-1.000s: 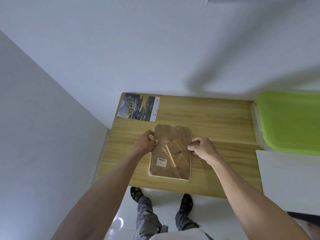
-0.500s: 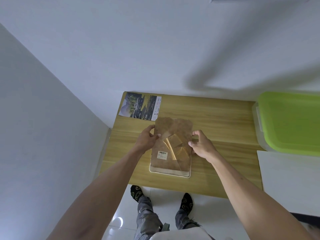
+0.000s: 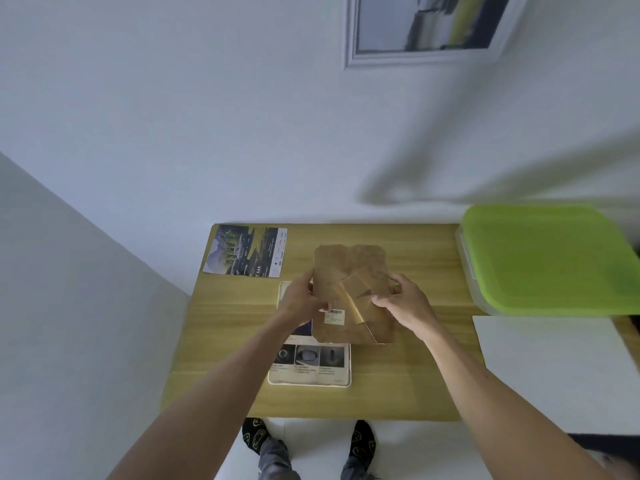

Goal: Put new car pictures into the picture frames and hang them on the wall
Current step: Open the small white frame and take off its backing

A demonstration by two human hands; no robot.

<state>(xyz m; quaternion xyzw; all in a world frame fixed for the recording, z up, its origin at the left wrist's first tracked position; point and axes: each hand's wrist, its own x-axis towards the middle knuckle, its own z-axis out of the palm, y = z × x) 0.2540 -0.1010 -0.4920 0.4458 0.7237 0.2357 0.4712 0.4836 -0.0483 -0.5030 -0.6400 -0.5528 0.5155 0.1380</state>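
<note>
While the brown backing board (image 3: 351, 292) is lifted clear between both hands, the job looks to be at the opening stage: the white frame (image 3: 309, 382) lies face down near the desk's (image 3: 398, 382) front edge with an old printed sheet (image 3: 308, 362) exposed in it. At the desk's far-left corner waits a car picture (image 3: 246, 250), probably the replacement. The left hand (image 3: 299, 301) pinches the board's left edge; the right hand (image 3: 403, 303) grips its right edge, fingers curled. Next, I judge, the board must be set aside and the old sheet swapped out. A green-lidded plastic box (image 3: 550, 258) sits at the far-right corner, a white sheet (image 3: 550, 368) before it. Pale walls meet at left; another framed picture (image 3: 422, 29) already hangs above.
</note>
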